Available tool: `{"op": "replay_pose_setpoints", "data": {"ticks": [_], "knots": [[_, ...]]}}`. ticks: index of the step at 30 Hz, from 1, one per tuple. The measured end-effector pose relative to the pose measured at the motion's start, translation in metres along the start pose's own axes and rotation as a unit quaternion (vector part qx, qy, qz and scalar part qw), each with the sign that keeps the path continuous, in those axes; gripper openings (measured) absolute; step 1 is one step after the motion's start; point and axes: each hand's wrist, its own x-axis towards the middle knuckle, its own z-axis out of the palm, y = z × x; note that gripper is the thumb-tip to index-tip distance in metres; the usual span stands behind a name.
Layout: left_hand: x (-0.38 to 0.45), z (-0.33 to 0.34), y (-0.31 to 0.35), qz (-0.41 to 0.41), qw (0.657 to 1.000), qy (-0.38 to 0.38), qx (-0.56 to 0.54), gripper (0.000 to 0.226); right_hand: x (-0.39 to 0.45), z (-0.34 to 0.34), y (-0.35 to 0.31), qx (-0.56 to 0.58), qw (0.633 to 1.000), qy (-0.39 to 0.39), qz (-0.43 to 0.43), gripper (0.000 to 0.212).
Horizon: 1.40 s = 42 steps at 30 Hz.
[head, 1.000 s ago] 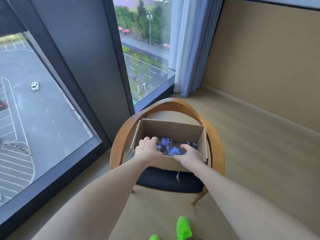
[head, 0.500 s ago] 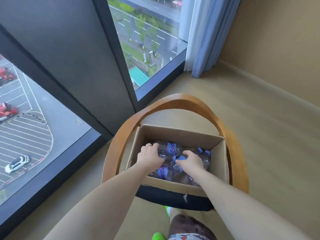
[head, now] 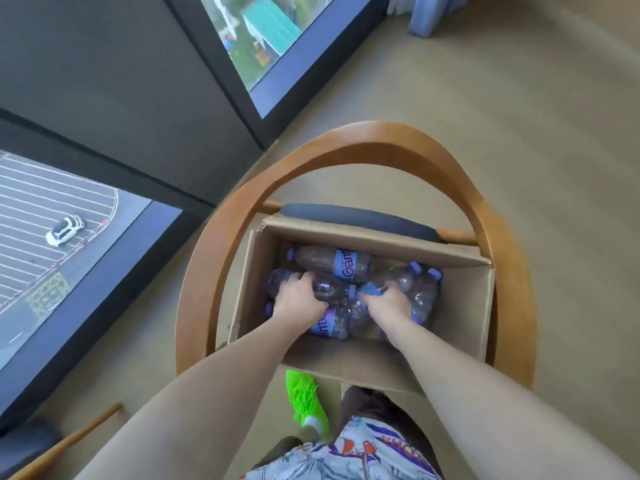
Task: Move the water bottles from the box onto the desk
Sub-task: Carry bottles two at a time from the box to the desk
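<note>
Reaching into the cardboard box [head: 464, 306] on the chair [head: 381, 147], the left hand [head: 298, 301] and right hand [head: 389, 303] each curl around a lying water bottle [head: 332, 265]; lift straight, gripping mid-body firmly.

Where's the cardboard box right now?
The cardboard box sits on the wooden chair at the centre of the head view, right of the window.

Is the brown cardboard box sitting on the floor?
No, the brown cardboard box sits on the round wooden chair, above the floor.
</note>
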Motion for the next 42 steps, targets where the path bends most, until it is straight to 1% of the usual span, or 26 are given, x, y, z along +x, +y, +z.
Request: {"op": "replay_pose_setpoints", "data": {"ticks": [2, 4, 9, 14, 16, 18, 20, 24, 28, 31, 34, 38, 42], "knots": [[0.006, 0.007, -0.002, 0.001, 1.0, -0.01, 0.002, 0.064, 0.013, 0.005, 0.001, 0.005, 1.0, 0.026, 0.016, 0.07], [0.011, 0.015, -0.004, 0.021, 1.0, -0.015, 0.016, 0.068, 0.024, 0.01, 0.002, 0.015, 0.998, 0.052, 0.031, 0.069], [0.026, 0.029, -0.007, 0.062, 0.992, -0.003, 0.109, 0.075, 0.046, 0.022, 0.001, 0.026, 0.993, 0.08, 0.084, 0.091], [0.047, 0.032, -0.01, 0.08, 0.985, 0.007, 0.151, 0.081, 0.06, 0.037, -0.01, 0.047, 0.979, 0.135, 0.146, 0.092], [0.054, 0.036, -0.012, 0.093, 0.982, 0.013, 0.164, 0.082, 0.063, 0.044, -0.013, 0.051, 0.973, 0.153, 0.163, 0.097], [0.058, 0.042, -0.015, 0.109, 0.978, 0.025, 0.174, 0.082, 0.066, 0.051, -0.015, 0.045, 0.971, 0.163, 0.169, 0.106], [0.06, 0.048, -0.021, 0.127, 0.975, 0.038, 0.179, 0.081, 0.068, 0.058, -0.015, 0.04, 0.968, 0.181, 0.166, 0.111], [0.065, 0.051, -0.028, 0.15, 0.973, 0.045, 0.168, 0.084, 0.075, 0.068, -0.008, 0.033, 0.962, 0.221, 0.155, 0.108], [0.067, 0.039, -0.027, 0.164, 0.969, 0.016, 0.183, 0.078, 0.073, 0.069, -0.003, 0.028, 0.965, 0.223, 0.138, 0.109], [0.066, 0.028, -0.021, 0.17, 0.965, -0.005, 0.201, 0.085, 0.068, 0.061, -0.004, 0.037, 0.967, 0.212, 0.138, 0.105], [0.066, 0.021, -0.016, 0.174, 0.955, -0.004, 0.242, 0.096, 0.065, 0.053, -0.005, 0.07, 0.966, 0.203, 0.142, 0.098], [0.064, 0.02, -0.016, 0.176, 0.952, -0.007, 0.25, 0.098, 0.059, 0.056, -0.005, 0.106, 0.962, 0.202, 0.149, 0.087], [0.064, 0.024, -0.02, 0.177, 0.95, -0.008, 0.256, 0.095, 0.059, 0.065, -0.008, 0.132, 0.96, 0.196, 0.15, 0.097]]}}
